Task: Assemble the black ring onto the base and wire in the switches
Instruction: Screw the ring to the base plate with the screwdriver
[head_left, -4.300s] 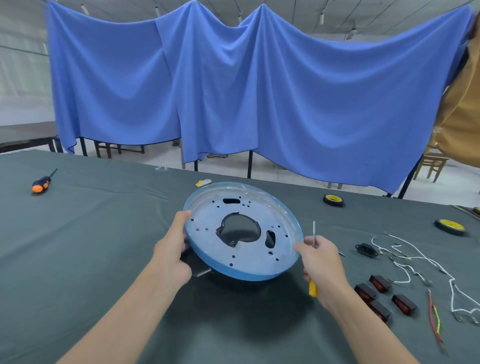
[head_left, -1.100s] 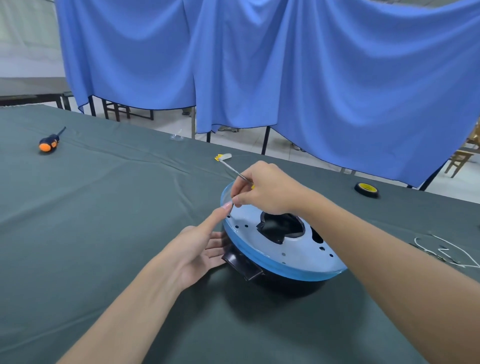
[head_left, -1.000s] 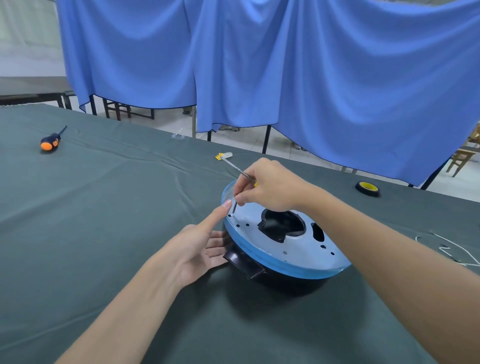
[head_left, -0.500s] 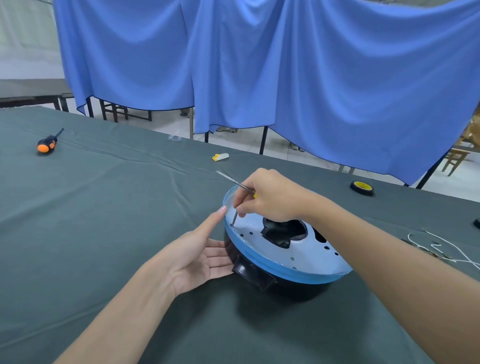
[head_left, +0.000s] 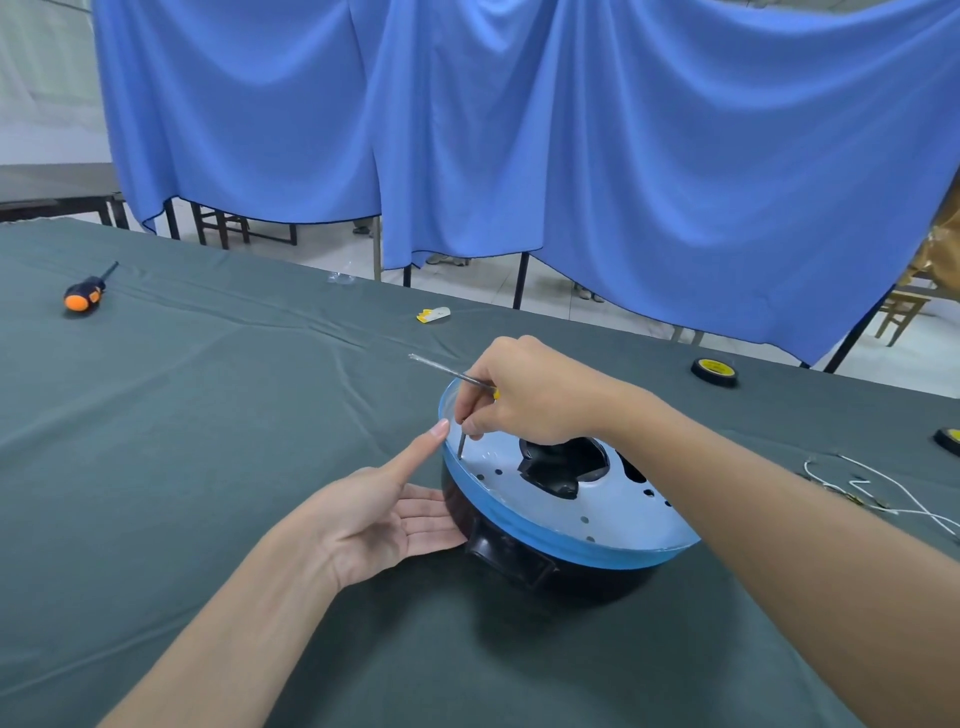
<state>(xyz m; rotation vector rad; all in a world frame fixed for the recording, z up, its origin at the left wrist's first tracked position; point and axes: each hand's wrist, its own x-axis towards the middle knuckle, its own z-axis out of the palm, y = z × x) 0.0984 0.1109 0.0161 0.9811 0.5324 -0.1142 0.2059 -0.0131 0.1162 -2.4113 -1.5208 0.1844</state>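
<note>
A round pale-blue base plate (head_left: 597, 499) with a blue rim and several holes lies on top of the black ring (head_left: 519, 561) on the green cloth. My right hand (head_left: 530, 395) reaches across the plate and pinches a thin metal screw (head_left: 461, 444), which stands upright with its tip at a hole near the plate's left edge. The same hand holds a small screwdriver whose shaft (head_left: 441, 366) sticks out to the left. My left hand (head_left: 384, 509) is open, its index fingertip on the plate's rim and the other fingers against the ring's side.
An orange-and-black screwdriver (head_left: 83, 296) lies far left. A small yellow-and-white piece (head_left: 432, 314) sits beyond the plate. Two tape rolls (head_left: 714, 371) (head_left: 948, 439) and white wires (head_left: 872, 493) lie to the right. A blue curtain hangs behind the table.
Earlier both hands held the plate by its sides. Now it rests on the ring, and over the last second my right hand has lowered the screw down to the hole.
</note>
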